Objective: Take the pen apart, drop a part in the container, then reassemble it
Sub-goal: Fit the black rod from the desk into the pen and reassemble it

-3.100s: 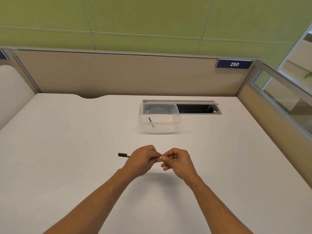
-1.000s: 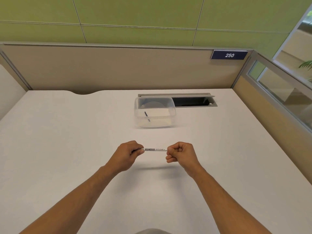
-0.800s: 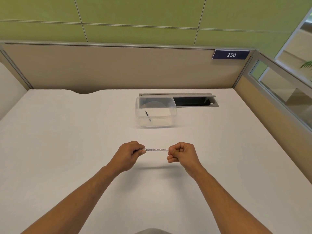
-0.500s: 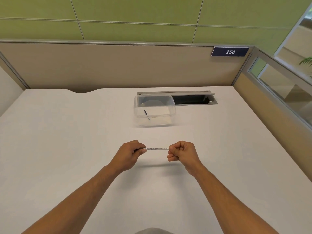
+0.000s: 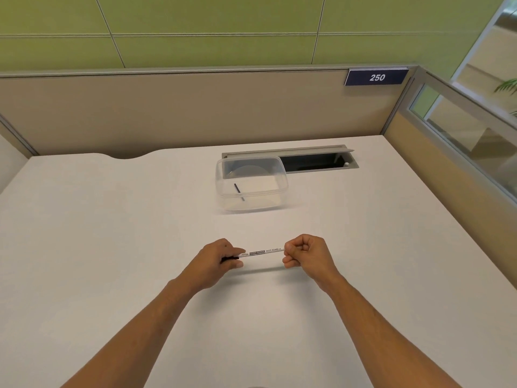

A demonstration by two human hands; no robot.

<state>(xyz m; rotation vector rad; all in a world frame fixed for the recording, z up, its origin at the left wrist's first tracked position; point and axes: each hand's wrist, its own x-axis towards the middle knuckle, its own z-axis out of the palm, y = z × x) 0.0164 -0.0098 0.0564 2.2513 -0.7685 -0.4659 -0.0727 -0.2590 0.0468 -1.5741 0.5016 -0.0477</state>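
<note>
**Pen held at both ends above the desk, one part in the tub**

Edges and room. White desk (image 5: 84, 247) was bounded at the far side by a tan partition (image 5: 181, 113), with a curved notch cut into the desk's far edge left of centre. On the right a second panel with a glass strip (image 5: 461, 127) ran along the desk edge. A grey cable hatch (image 5: 319, 163) lay open at the far edge, its dark slot exposed; the clear container (image 5: 251, 183) stood touching the hatch's left part, overlapping it. A blue plate reading 250 (image 5: 376, 77) hung on the partition top, right of centre. Wide bare surface lay to the left of the hands and between hands and container. Right of the hands, less room before the side panel.

Hands. Left hand (image 5: 215, 261) and right hand (image 5: 307, 254) hovered just above the desk, near centre, well short of the container. Each was closed on one end of the pen (image 5: 261, 252), fingers curled, thumb and forefinger pinching. A shadow lay on the desk beneath the pen.

The pen. Thin, white barrel, nearly level, right end slightly higher. Black printed label along the barrel, words "WHITE BOARD" legible. A black section showed inside the left hand's grip. The right end was hidden in the fist.

In the container: one thin dark stick-like part (image 5: 239, 191), lying slantwise on the bottom.
</note>
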